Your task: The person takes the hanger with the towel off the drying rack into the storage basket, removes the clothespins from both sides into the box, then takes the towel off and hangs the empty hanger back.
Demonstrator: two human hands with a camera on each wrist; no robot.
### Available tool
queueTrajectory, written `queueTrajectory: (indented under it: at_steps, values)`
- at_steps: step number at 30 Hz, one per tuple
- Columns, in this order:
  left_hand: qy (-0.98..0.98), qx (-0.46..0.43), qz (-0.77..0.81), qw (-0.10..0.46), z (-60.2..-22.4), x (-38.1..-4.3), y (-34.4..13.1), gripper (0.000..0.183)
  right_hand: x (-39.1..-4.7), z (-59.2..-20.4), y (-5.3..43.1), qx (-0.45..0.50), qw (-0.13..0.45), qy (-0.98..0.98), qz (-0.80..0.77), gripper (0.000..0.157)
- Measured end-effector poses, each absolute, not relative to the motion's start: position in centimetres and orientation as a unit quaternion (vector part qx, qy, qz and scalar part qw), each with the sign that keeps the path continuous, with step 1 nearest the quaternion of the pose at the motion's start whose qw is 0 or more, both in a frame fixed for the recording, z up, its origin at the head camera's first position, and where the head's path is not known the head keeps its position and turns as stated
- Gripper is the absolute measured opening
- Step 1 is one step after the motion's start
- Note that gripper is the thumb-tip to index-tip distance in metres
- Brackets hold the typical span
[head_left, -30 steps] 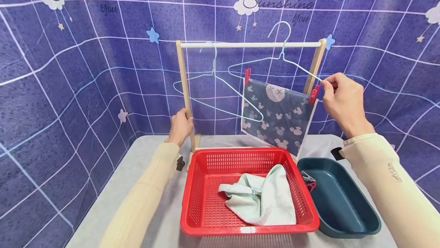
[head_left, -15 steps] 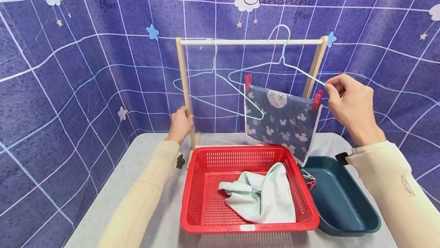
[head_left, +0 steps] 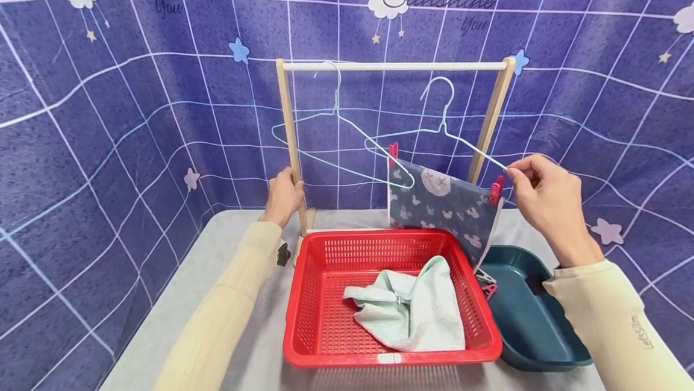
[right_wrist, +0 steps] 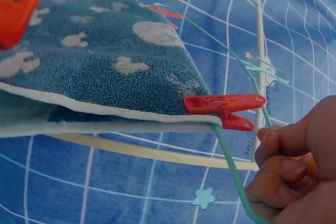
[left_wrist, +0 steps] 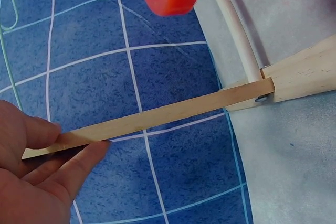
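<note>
My right hand (head_left: 547,204) pinches the right end of a light-green wire hanger (head_left: 474,149). Its hook stands below the white rail (head_left: 390,67), apart from it. Two red clothespins, a left one (head_left: 393,153) and a right one (right_wrist: 226,103), fasten a blue mouse-patterned towel (head_left: 434,192) to the hanger. The towel hangs folded over the lower wire, its bottom partly behind the red basket. My left hand (head_left: 284,198) grips the left wooden post (left_wrist: 168,113) of the drying rack, thumb on one face and fingers on the other.
A second wire hanger (head_left: 337,102) hangs bare on the rail's left part. In front stands the red basket (head_left: 336,359) with a crumpled pale-green towel (head_left: 434,312). A dark teal tub (head_left: 542,319) is at its right, with a few clothespins (head_left: 490,290) at its left edge.
The right hand has lowered the hanger and towel, so the hook went from above the rail to below it. The left hand has stayed on the post.
</note>
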State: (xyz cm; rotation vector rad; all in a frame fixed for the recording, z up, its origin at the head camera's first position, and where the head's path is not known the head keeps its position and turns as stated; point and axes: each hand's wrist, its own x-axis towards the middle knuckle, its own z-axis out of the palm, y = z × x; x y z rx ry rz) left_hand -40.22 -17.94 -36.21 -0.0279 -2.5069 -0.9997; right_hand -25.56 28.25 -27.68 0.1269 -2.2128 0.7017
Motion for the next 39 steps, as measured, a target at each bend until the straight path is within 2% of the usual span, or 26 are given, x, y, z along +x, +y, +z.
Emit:
queueTrajectory:
  at_steps: [11,20,26,35,39]
  values:
    - [-0.91,-0.012,-0.352,0.219,-36.2,-40.1,-17.9,0.011,-23.9,-31.3,29.0,0.034,0.364,-0.879,0.305,0.014]
    - [-0.907,-0.016,-0.356,0.223,-36.3,-40.1,-18.0,0.011,-23.3,-34.3,29.4,0.049,0.365,-0.878,0.305,0.006]
    - [-0.908,-0.017,-0.356,0.221,-36.3,-40.3,-18.0,0.013,-22.3,-35.9,29.7,0.045,0.336,-0.888,0.312,0.005]
    - [-0.909,-0.015,-0.35,0.227,-36.1,-40.4,-17.8,0.012,-20.6,-36.5,29.8,0.084,0.3,-0.891,0.33,0.006]
    - [-0.91,-0.014,-0.35,0.224,-36.2,-40.3,-17.8,0.013,-20.1,-36.0,29.5,0.115,0.294,-0.886,0.34,0.012]
